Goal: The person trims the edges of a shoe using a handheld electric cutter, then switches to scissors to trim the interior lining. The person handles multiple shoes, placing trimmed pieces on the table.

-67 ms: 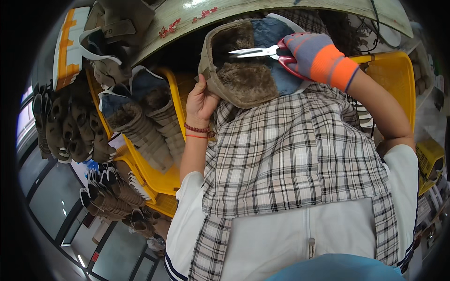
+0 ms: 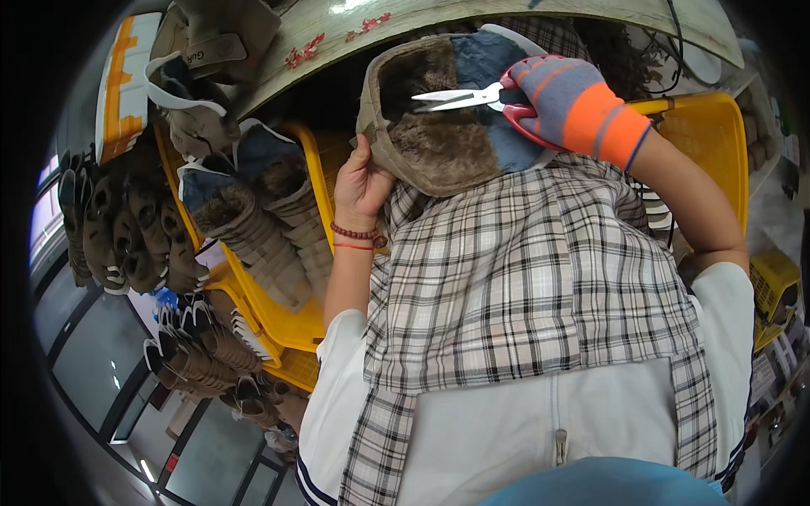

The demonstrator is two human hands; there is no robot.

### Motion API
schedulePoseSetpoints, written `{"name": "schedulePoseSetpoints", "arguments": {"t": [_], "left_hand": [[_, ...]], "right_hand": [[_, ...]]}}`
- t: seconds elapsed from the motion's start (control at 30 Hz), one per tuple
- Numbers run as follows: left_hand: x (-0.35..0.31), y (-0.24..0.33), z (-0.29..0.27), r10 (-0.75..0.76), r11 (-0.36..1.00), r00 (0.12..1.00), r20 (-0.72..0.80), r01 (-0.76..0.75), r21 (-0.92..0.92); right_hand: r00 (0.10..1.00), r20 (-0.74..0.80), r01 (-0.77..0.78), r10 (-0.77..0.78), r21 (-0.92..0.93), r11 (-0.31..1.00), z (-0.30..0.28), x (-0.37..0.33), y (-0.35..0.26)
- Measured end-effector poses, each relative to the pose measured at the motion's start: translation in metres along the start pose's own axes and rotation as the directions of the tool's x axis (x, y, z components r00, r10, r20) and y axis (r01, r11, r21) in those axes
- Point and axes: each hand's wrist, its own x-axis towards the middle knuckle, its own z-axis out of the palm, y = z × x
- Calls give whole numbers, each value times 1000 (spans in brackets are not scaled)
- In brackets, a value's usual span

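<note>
My left hand (image 2: 361, 181), bare with a bead bracelet at the wrist, grips the left edge of a brown fur-lined boot upper (image 2: 439, 139) with a blue-grey patch, held over my plaid apron (image 2: 540, 278). My right hand (image 2: 574, 105), in a grey and orange work glove, holds red-handled scissors (image 2: 472, 97). The blades point left, slightly apart, over the furry inside of the upper.
A yellow crate (image 2: 278, 325) at my left holds several brown fur-lined boots (image 2: 253, 236). More boots and soles (image 2: 110, 228) are stacked further left. Another yellow crate (image 2: 717, 143) sits at the right. A wooden table edge (image 2: 405, 21) runs along the top.
</note>
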Motion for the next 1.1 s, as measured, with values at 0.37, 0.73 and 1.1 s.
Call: {"name": "schedulePoseSetpoints", "arguments": {"t": [0.37,0.73,1.1], "left_hand": [[0,-2,17,136,958,948,-287,-52,282],[0,-2,15,140,959,960,-242,-70,276],[4,-2,25,99,949,978,-185,-36,315]], "right_hand": [[985,-28,154,-173,-335,930,-28,14,-30],[984,89,177,-157,-307,935,-45,32,-38],[982,172,149,-80,-440,885,-49,41,-44]]}}
